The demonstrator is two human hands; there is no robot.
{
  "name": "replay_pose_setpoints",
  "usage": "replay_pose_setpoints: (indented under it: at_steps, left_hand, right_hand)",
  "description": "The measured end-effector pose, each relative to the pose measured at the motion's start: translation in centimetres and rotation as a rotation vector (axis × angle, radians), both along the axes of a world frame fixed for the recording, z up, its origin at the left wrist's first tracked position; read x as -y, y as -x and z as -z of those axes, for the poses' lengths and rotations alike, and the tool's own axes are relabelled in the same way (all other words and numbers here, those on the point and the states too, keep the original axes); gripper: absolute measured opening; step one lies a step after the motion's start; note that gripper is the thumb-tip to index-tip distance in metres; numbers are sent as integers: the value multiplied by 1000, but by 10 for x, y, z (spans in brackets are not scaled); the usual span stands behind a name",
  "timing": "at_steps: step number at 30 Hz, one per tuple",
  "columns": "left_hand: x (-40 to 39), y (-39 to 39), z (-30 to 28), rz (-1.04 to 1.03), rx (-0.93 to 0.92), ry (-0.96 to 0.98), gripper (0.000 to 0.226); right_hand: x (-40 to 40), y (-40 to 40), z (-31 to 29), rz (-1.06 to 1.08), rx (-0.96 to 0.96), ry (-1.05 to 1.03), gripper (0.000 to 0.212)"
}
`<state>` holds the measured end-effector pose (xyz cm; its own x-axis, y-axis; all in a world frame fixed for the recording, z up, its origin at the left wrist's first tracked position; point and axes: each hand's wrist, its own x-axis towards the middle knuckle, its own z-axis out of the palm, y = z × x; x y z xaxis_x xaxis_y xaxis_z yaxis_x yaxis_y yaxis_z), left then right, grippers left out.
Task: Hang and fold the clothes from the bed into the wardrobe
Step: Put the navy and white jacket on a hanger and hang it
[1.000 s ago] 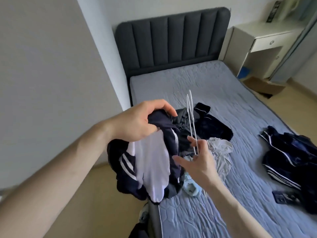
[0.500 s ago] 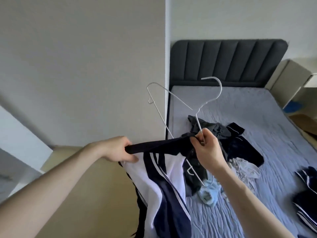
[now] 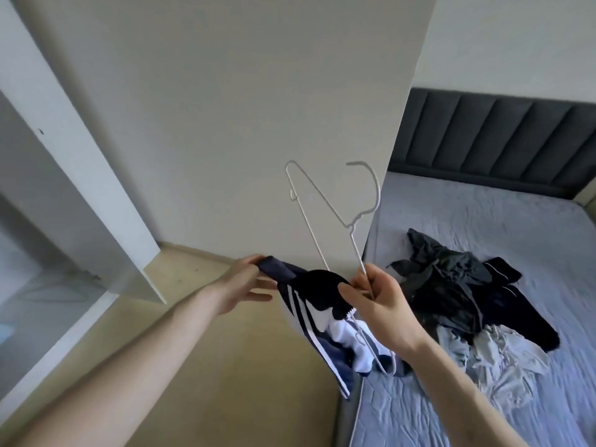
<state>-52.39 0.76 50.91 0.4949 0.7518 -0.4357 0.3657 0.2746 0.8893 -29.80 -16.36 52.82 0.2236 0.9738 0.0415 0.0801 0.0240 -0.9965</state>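
Note:
A navy and white striped jacket (image 3: 309, 304) hangs between my hands above the floor beside the bed. My left hand (image 3: 242, 285) pinches its collar end at the left. My right hand (image 3: 377, 298) grips the wire of a white hanger (image 3: 332, 208) together with the jacket's other end. The hanger's hook points up and its lower part runs inside the jacket. A pile of dark and light grey clothes (image 3: 458, 285) lies on the bed (image 3: 483, 398). The white wardrobe (image 3: 38, 221) stands open at the left, with hangers inside.
The wardrobe's open door (image 3: 106, 201) juts out over the tan floor (image 3: 225, 366). A white wall panel (image 3: 258, 108) stands straight ahead. The dark padded headboard (image 3: 503, 137) closes the bed at the back right.
My view has swung left, bringing the open wardrobe into sight. The jacket has bunched up more between my hands, and the hanger stays upright in my right hand.

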Motion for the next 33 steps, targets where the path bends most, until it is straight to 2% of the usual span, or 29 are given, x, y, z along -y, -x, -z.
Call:
replay_pose_setpoints:
  at_steps: [2,4,6,8,9,10,13,15,18,21,23,26,28,30,32,33]
  left_hand:
    - [3,9,-11,23,146,62,35]
    - [-1,18,-16,-69,294,172,46]
    - [1,24,-18,-94,329,197,40]
    - [5,24,-20,-70,125,-6,19]
    - [6,26,-19,-53,1,-164,14]
    - [8,31,-19,-31,-90,-302,20]
    - [7,52,-36,128,-95,-559,29]
    - [7,69,-54,368,-152,-707,33]
    - [17,83,-80,606,-269,-891,44]
    - [21,96,-92,550,-219,-938,50]
    - [19,109,-95,451,-180,-930,53]
    - [7,137,-92,358,-225,-975,58]
    - [-1,165,-80,318,-368,-1030,52]
    - [-6,193,-60,263,-614,-1035,31]
    - [-10,213,-33,238,-828,-924,30]
    - [-11,223,-21,211,-850,-834,36]
  right_hand:
    - [2,25,1,25,64,10,42]
    - [3,52,7,102,98,24,43]
    - [2,80,15,189,126,25,44]
    - [2,101,24,202,119,22,44]
    - [4,111,28,182,108,25,45]
    - [6,118,31,157,81,34,45]
    - [10,123,35,180,10,34,51]
    - [7,121,33,270,81,43,64]
    - [-8,127,30,279,222,136,62]
    - [-32,154,29,228,299,178,57]
    - [-48,171,28,211,331,124,55]
    - [-64,177,21,180,364,69,51]
    - [-69,173,16,163,301,54,48]
    - [-72,166,6,143,220,45,45]
    - [-75,157,-3,127,238,19,40]
    - [-76,153,-6,127,267,7,37]
